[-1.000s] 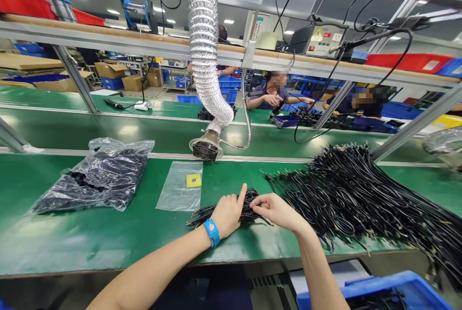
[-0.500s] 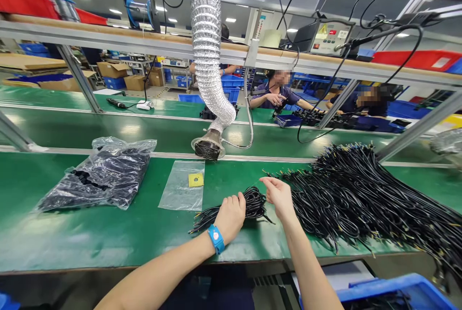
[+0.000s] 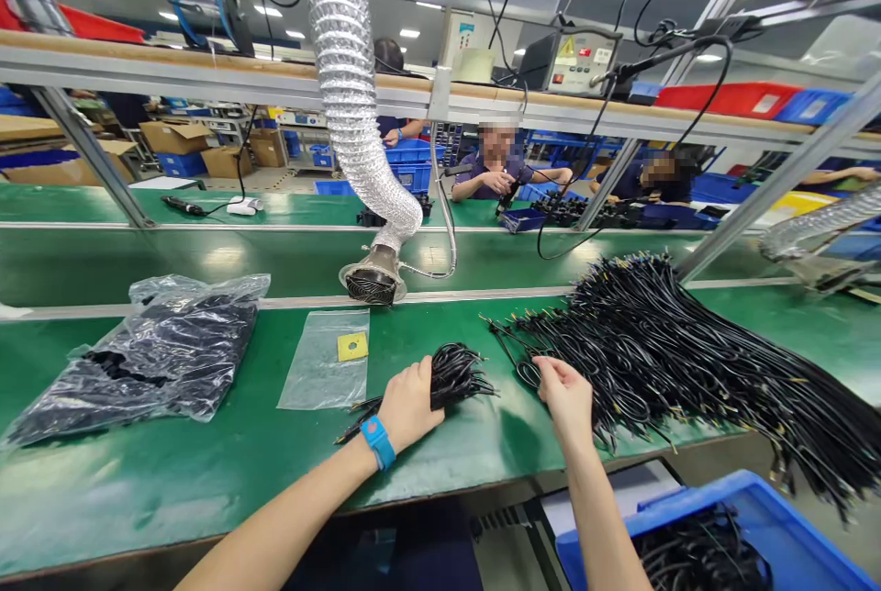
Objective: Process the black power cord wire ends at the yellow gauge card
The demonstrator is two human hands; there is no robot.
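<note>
While our L hand (image 3: 409, 403) clasps blk cable bundle (image 3: 458, 376), our R hand (image 3: 567, 396), at its 3 o'clock, meets cable pile (image 3: 653, 343); can't tell if pinching.

A bag (image 3: 213, 343) of black parts lies left on the surface (image 3: 440, 472), a clear pouch (image 3: 309, 375) with a yellow square (image 3: 344, 351) to its right. Beyond hangs a silver duct (image 3: 344, 95). The shelf (image 3: 275, 72) carries a spool (image 3: 199, 8) left, a red bin (image 3: 730, 102) right. Near right, lower, stands a blue bin (image 3: 791, 527).
</note>
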